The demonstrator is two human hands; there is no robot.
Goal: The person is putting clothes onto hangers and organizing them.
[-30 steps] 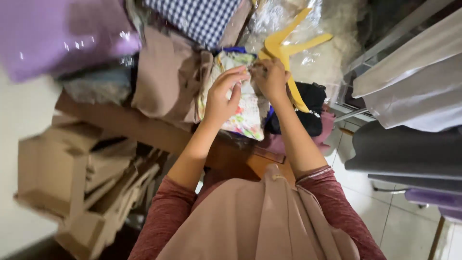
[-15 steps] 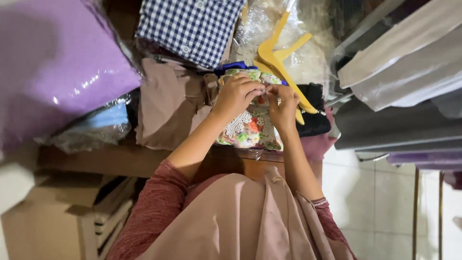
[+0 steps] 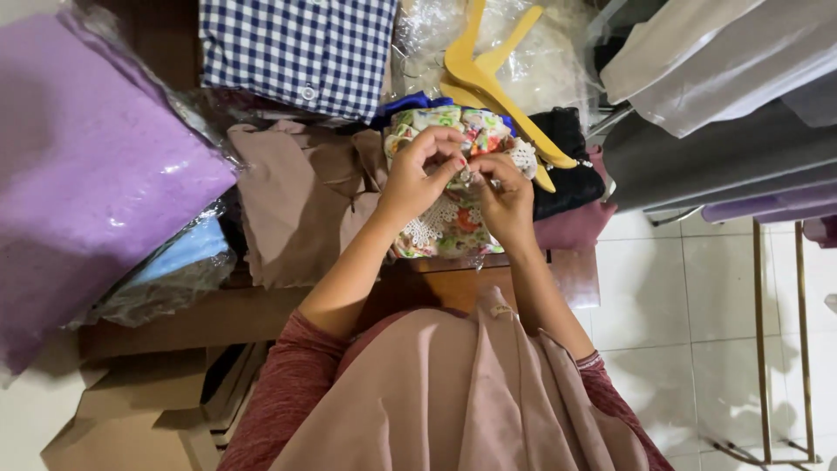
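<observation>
I see both hands meeting over the floral cloth (image 3: pixel 453 218) at bench centre. Left hand (image 3: pixel 418 179) and right hand (image 3: pixel 506 196) fingers pinch a small shiny item (image 3: pixel 468 177) between them; too small to identify. Cloth long axis runs 12 to 6, lace edge toward 6. Crowded: tan garment (image 3: pixel 296 209) touching at 9, checked shirt (image 3: pixel 301 52) at 11, yellow hangers (image 3: pixel 497 83) at 1, black fabric (image 3: pixel 567 166) at 3. Open room only at 4, tiled floor (image 3: pixel 680 296).
</observation>
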